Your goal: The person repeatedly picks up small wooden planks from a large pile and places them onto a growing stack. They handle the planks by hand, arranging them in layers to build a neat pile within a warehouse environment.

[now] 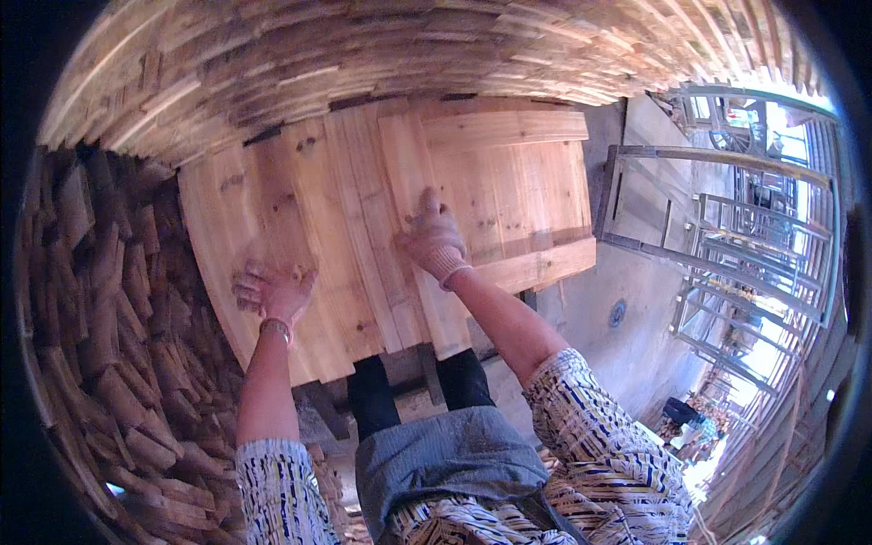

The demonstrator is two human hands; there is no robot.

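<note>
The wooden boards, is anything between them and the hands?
No object shows between the boards and the left hand or the right hand, though the right seems to wear a pale glove. The hands' undersides are hidden.

White light from right; gaps (797, 136) there blown out, glare washing past the frames (708, 157). Boards (363, 227) evenly lit, warm. Wood pile (118, 318) at left dim, gaps deeply shadowed. Left hand (275, 289) slightly blurred. Strong fisheye bending, black corners, rim soft.
</note>
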